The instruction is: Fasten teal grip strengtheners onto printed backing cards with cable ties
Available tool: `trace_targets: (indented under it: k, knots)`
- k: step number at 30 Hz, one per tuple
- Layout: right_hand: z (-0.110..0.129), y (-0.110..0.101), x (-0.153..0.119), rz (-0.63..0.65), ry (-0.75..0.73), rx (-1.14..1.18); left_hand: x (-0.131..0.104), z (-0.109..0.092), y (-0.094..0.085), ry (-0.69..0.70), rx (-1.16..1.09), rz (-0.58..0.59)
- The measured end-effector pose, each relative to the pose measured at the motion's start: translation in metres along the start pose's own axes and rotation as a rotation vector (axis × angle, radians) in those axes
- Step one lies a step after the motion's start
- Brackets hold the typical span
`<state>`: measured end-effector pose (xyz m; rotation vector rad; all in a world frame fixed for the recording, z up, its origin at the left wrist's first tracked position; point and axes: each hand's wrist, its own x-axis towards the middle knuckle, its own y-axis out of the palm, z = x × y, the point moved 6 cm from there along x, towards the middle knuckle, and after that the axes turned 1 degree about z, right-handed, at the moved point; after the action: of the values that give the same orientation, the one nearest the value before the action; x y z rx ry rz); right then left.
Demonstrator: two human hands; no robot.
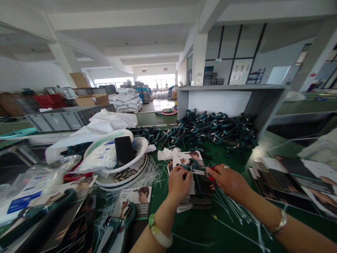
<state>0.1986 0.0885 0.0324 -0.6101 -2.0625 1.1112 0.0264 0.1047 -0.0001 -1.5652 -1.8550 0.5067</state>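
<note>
Dark green plastic: a hand exerciser (pixel 195 162) lying on a printed card (pixel 181 157) at the top of a card stack (pixel 195 202), between both hands, near the middle of the bench (pixel 189 228). Closed on its near end, the grip of the left hand (pixel 179 184), with the exact hold hidden by curled fingers. Clasped around the red handles of scissors (pixel 202 172), the grip of the right hand (pixel 229 181), blades pointing left toward exerciser and fingertips.

Likeliest trouble, by judgement: a nicked finger or a scored card, from a slip of blades so close to skin and print. Also possible: a sliding stack, from uneven edges beneath and pressure above; a snag, from loose white ties (pixel 237 211) just right of the stack.

Farther out, behind the hands: a grey bin (pixel 271 105), open toward the front, with a heap of dark green exercisers (pixel 218 130) inside and spilling onto the bench. To the left: a white basin (pixel 144 144) bearing a plastic bag (pixel 101 156) and a dark phone (pixel 124 150), above a lower basin (pixel 118 187) of small metal cylinders (pixel 126 175). Beyond: a grey crate (pixel 63 119), contents hidden by its wall.
</note>
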Motion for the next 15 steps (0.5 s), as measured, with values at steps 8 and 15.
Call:
trace_targets:
  k: [8, 15]
  knots:
    - [0.01, 0.013, 0.009, -0.011, -0.009, -0.001, -0.001, 0.0, 0.0, 0.075, -0.088, -0.012]
    - [0.011, 0.014, 0.02, 0.018, -0.114, 0.027, -0.003, 0.0, 0.0, 0.08, -0.087, -0.001]
